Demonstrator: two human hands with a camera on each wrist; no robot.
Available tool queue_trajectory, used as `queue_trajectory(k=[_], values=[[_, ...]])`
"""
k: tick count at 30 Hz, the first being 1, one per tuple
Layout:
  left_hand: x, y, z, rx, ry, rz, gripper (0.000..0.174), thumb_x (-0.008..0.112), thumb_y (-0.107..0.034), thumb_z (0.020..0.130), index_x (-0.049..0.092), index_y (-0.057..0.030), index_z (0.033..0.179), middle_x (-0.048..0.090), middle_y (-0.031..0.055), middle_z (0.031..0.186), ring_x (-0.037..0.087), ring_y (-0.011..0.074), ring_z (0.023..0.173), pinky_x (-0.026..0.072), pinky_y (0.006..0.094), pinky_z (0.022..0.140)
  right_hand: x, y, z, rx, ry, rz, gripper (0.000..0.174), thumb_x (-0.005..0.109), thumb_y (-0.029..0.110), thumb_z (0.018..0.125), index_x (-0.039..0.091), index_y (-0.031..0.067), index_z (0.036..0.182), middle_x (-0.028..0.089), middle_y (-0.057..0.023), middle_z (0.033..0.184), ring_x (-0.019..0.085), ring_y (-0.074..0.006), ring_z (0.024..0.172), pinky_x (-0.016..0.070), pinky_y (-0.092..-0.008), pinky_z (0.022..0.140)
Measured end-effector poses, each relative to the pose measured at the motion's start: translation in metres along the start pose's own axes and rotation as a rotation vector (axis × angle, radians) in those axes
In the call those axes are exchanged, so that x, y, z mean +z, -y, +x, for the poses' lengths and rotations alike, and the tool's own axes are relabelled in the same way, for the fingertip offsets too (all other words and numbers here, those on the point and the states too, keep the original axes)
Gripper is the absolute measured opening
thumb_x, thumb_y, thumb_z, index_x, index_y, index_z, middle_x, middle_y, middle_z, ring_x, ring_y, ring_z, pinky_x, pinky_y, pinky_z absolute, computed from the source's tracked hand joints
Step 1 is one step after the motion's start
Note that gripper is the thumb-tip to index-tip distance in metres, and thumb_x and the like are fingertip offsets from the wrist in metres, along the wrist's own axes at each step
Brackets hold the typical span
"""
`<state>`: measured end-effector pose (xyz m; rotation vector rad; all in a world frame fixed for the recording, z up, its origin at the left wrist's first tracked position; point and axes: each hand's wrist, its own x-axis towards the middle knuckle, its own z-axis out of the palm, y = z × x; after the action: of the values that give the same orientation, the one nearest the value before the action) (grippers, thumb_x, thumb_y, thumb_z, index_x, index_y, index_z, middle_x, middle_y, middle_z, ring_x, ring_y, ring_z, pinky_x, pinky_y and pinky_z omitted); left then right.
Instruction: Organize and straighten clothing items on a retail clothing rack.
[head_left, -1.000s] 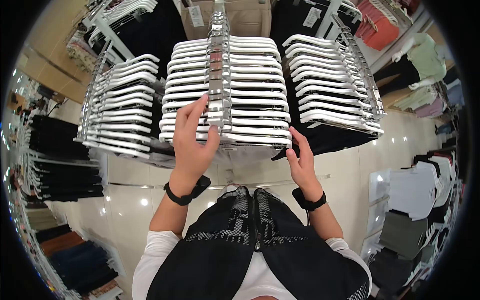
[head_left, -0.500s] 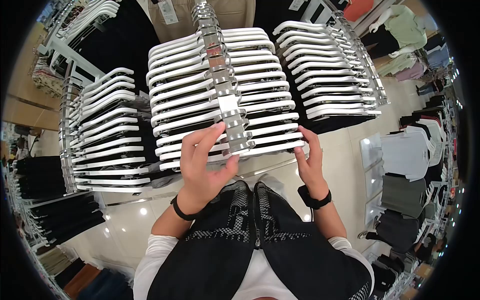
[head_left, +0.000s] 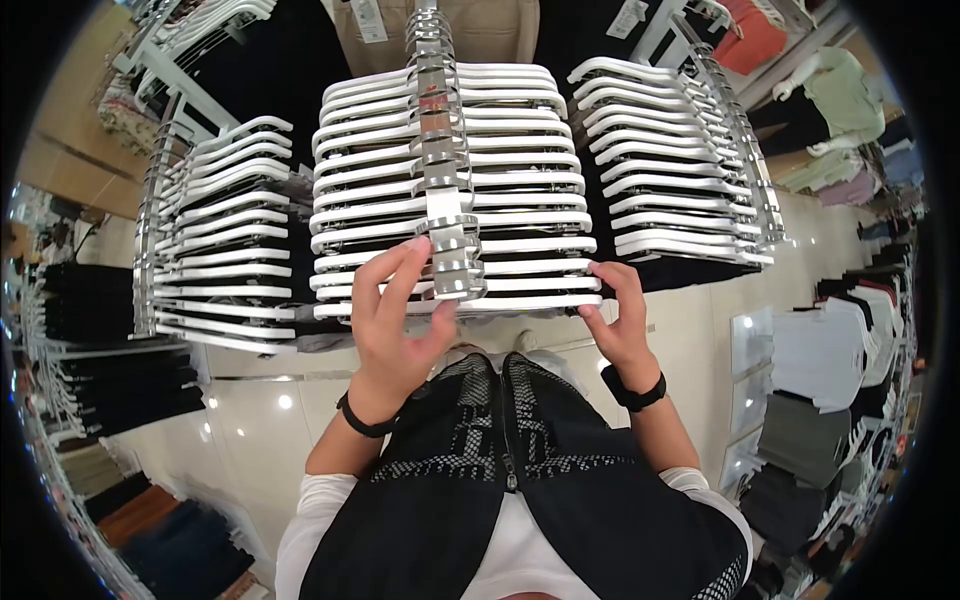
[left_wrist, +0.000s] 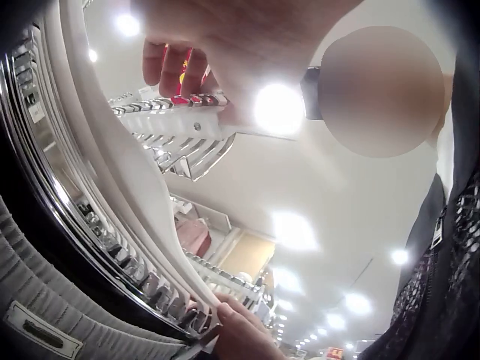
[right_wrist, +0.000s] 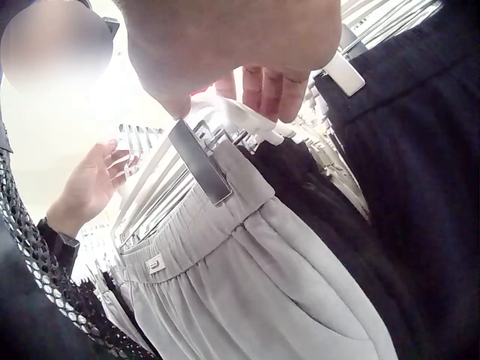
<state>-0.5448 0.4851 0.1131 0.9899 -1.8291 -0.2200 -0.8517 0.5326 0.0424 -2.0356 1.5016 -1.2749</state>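
Observation:
White hangers (head_left: 530, 301) hang in a close row on a metal rail (head_left: 440, 180) in the head view. My left hand (head_left: 390, 335) is at the rail's front end, fingers bent beside the hooks and thumb at the front hanger; its exact contact is partly hidden. At the row's right end, my right hand (head_left: 625, 325) pinches the front hangers' tips between fingers and thumb. The right wrist view has light grey trousers (right_wrist: 255, 277) hanging by a dark clip (right_wrist: 200, 163) below my right hand (right_wrist: 232, 45).
Further rows of white hangers stand left (head_left: 225, 290) and right (head_left: 690, 210) of the middle row. Beige trousers (head_left: 480, 30) hang behind it. A mannequin (head_left: 845, 100) is at the upper right, and clothes racks line both sides.
The head view has swung and partly swung back. Compared with one second ago, the rail's front end and both hands sit lower in it. Both hands stay at the front hangers.

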Motion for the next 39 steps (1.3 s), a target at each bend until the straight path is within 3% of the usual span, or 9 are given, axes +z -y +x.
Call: queue_trajectory(k=[1, 5, 8, 12, 21, 26, 32, 38, 39], values=[[0.001, -0.001, -0.002, 0.03, 0.006, 0.078, 0.07, 0.075, -0.005, 0.078, 0.054, 0.0033, 0.144, 0.062, 0.0157, 0.121, 0.062, 0.0309, 0.109, 0.0513, 0.0417, 0.097, -0.002, -0.003, 0.001, -0.032, 0.011, 0.006, 0.052, 0.079, 0.012, 0.084, 0.061, 0.0019, 0.131, 0.062, -0.018, 0.121, 0.062, -0.0337, 0.109, 0.052, -0.0422, 0.094], [0.014, 0.016, -0.048, -0.225, -0.195, 0.038, 0.073, 0.064, -0.023, 0.097, 0.028, 0.0033, 0.155, 0.055, 0.0115, 0.117, 0.054, 0.0217, 0.11, 0.04, 0.0408, 0.104, -0.005, -0.02, 0.005, -0.161, 0.015, 0.06, 0.045, 0.084, 0.009, 0.077, 0.07, 0.0048, 0.12, 0.063, -0.0138, 0.118, 0.062, -0.0303, 0.103, 0.0534, -0.0405, 0.089], [0.017, 0.012, -0.071, -0.368, -0.243, 0.155, 0.054, 0.06, -0.015, 0.099, 0.042, 0.0026, 0.147, 0.055, 0.0125, 0.117, 0.053, 0.0228, 0.11, 0.0401, 0.0407, 0.103, -0.009, -0.025, 0.011, -0.289, 0.019, 0.028, 0.039, 0.085, 0.008, 0.073, 0.076, 0.0099, 0.111, 0.064, -0.0095, 0.11, 0.063, -0.0293, 0.099, 0.0528, -0.0396, 0.085], [0.023, -0.008, -0.086, -0.3, -0.301, 0.381, 0.045, 0.059, -0.01, 0.097, 0.051, 0.0035, 0.139, 0.057, 0.0173, 0.125, 0.054, 0.0303, 0.118, 0.0389, 0.0442, 0.109, -0.008, -0.035, 0.015, -0.349, 0.035, 0.091, 0.041, 0.086, 0.006, 0.071, 0.077, 0.0129, 0.111, 0.064, -0.0077, 0.105, 0.062, -0.0272, 0.096, 0.052, -0.0389, 0.083], [0.039, -0.053, -0.12, -0.493, -0.346, 0.456, 0.036, 0.06, -0.006, 0.095, 0.058, 0.0007, 0.13, 0.06, 0.017, 0.127, 0.055, 0.0331, 0.12, 0.0403, 0.0439, 0.108, -0.008, -0.049, 0.026, -0.462, 0.109, 0.188, 0.045, 0.088, 0.003, 0.069, 0.078, 0.0135, 0.112, 0.062, -0.0088, 0.106, 0.062, -0.0271, 0.092, 0.0532, -0.0387, 0.08], [0.04, -0.059, -0.138, -0.585, -0.321, 0.397, 0.035, 0.062, -0.004, 0.094, 0.06, 0.0002, 0.128, 0.06, 0.0167, 0.126, 0.056, 0.0323, 0.119, 0.0418, 0.0423, 0.107, -0.011, -0.046, 0.027, -0.384, 0.176, 0.268, 0.041, 0.089, 0.006, 0.072, 0.079, 0.0136, 0.111, 0.061, -0.0085, 0.109, 0.06, -0.0259, 0.096, 0.0519, -0.0366, 0.081], [0.029, -0.043, -0.103, -0.455, -0.228, 0.45, 0.037, 0.07, -0.002, 0.089, 0.064, -0.0043, 0.125, 0.061, 0.0146, 0.125, 0.057, 0.0327, 0.118, 0.043, 0.0434, 0.106, -0.017, -0.047, 0.036, -0.33, 0.263, 0.318, 0.037, 0.09, 0.011, 0.073, 0.081, 0.0139, 0.109, 0.061, -0.0081, 0.11, 0.057, -0.0244, 0.098, 0.0506, -0.0354, 0.081], [0.009, -0.002, -0.059, -0.089, 0.032, 0.619, 0.043, 0.081, -0.002, 0.073, 0.068, -0.0086, 0.113, 0.064, 0.008, 0.118, 0.058, 0.0332, 0.114, 0.0446, 0.0435, 0.1, -0.009, -0.035, 0.029, -0.329, 0.167, 0.193, 0.033, 0.089, 0.008, 0.072, 0.077, 0.0104, 0.102, 0.061, -0.0093, 0.111, 0.058, -0.0282, 0.101, 0.0502, -0.0387, 0.085], [0.008, 0.003, -0.056, -0.066, 0.012, 0.617, 0.04, 0.081, -0.003, 0.07, 0.069, -0.0099, 0.107, 0.065, 0.005, 0.109, 0.06, 0.0306, 0.107, 0.0454, 0.0425, 0.093, -0.006, -0.032, 0.025, -0.311, 0.139, 0.171, 0.032, 0.089, 0.008, 0.071, 0.076, 0.0098, 0.1, 0.062, -0.0095, 0.111, 0.059, -0.0288, 0.101, 0.0501, -0.0393, 0.085]])
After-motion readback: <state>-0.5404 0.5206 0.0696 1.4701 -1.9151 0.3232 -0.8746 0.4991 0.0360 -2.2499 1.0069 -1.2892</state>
